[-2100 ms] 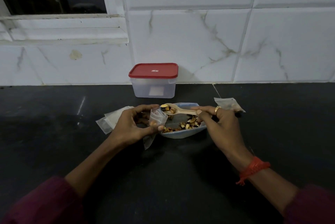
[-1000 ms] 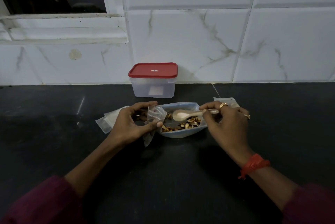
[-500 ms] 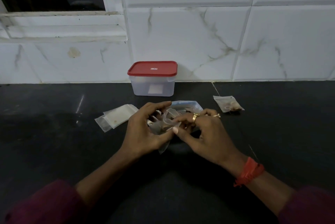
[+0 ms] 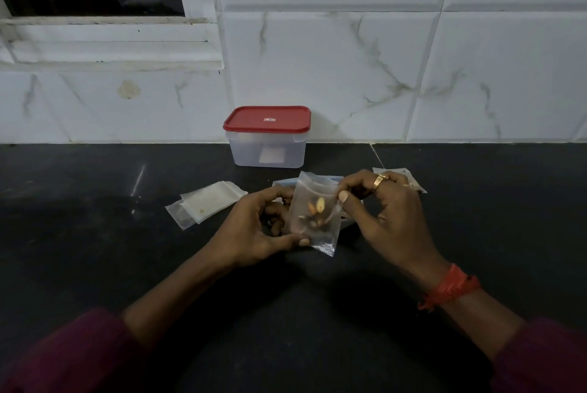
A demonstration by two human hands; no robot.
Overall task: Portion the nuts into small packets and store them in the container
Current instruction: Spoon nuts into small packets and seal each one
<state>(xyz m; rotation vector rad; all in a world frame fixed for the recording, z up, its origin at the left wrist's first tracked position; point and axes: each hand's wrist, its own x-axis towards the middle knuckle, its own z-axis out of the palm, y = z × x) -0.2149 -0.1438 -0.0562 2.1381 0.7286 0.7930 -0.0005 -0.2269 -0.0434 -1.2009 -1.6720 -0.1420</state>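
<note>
Left hand [image 4: 254, 227] grips the nut packet [image 4: 314, 214] low above the bench [image 4: 95, 233] while right hand [image 4: 381, 208] pinches its top corner (probably to seal), lidded container [image 4: 268, 138] far behind.

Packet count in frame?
4. A packet with nuts, pinched between left hand and right hand; two empty packets, overlapping, on the counter at left; a fourth packet, mostly hidden behind the right hand. More may be hidden.
</note>
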